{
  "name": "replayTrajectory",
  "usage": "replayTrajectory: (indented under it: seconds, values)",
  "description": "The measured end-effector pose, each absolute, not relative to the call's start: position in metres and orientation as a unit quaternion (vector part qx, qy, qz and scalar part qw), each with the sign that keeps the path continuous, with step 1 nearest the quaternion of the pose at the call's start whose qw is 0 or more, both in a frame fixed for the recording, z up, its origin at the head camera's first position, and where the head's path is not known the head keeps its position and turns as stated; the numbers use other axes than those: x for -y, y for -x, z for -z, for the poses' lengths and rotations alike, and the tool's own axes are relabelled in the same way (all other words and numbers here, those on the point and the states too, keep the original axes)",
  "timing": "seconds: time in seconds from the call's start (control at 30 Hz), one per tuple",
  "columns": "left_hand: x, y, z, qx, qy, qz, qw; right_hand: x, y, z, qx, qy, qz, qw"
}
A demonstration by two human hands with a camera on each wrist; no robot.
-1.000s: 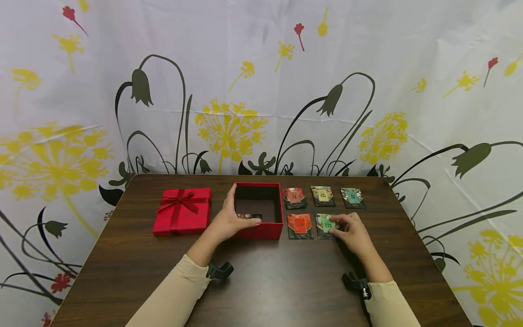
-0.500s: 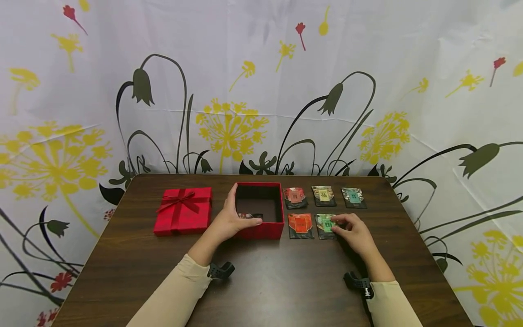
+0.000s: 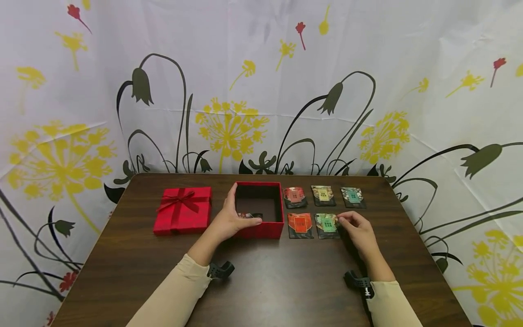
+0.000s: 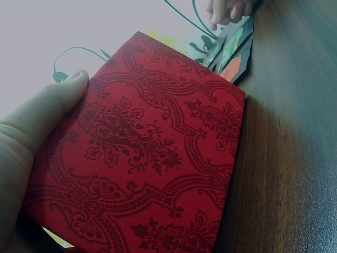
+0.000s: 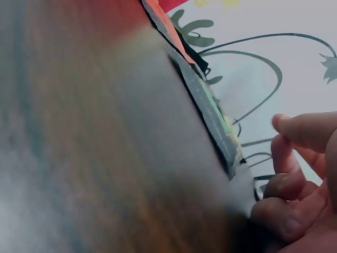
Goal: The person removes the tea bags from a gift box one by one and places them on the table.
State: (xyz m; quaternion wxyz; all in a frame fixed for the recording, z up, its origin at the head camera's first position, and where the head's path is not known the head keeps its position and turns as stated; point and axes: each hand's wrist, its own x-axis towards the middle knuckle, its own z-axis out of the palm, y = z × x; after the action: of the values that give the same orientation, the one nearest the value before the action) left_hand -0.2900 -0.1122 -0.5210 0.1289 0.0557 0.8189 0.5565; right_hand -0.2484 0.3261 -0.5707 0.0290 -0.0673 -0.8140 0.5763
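My left hand (image 3: 229, 223) grips an open red gift box (image 3: 261, 230), fingers along its left side and thumb over the near rim. In the left wrist view, the thumb lies against the box's patterned red wall (image 4: 142, 142). Part of a dark packet (image 3: 245, 215) shows inside the box near the thumb; the rest is hidden. Flat to the right of the box lies a green-and-black packet (image 3: 325, 225). My right hand (image 3: 359, 229) is at that packet's right edge, fingers loosely bent. Nothing shows between its fingers in the right wrist view.
Next to the green packet is an orange one (image 3: 300, 225). Behind them lie a red packet (image 3: 295, 196), a yellow one (image 3: 323, 195) and a teal one (image 3: 353, 196). The red lid (image 3: 184, 211) with a ribbon bow sits left of the box on the wooden table (image 3: 261, 281).
The fingertips of my right hand have slid from the face of the green packet rightward to its edge. My left hand and the box have stayed in place.
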Motion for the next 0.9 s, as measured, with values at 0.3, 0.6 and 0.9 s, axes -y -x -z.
replayTrajectory:
  seconds: [0.3,0.6,0.9]
  values:
    - [0.109,0.289,0.521,-0.819,-0.062,-0.556,0.127,-0.307,0.242,0.537,0.798,0.009,-0.601,0.041]
    - [0.114,0.288,0.519,-0.819,-0.057,-0.557,0.124,-0.277,0.248,0.488,0.812,-0.07,-0.578,-0.037]
    - [0.115,0.287,0.517,-0.819,-0.057,-0.557,0.125,-0.234,0.255,0.437,0.825,-0.152,-0.531,-0.122]
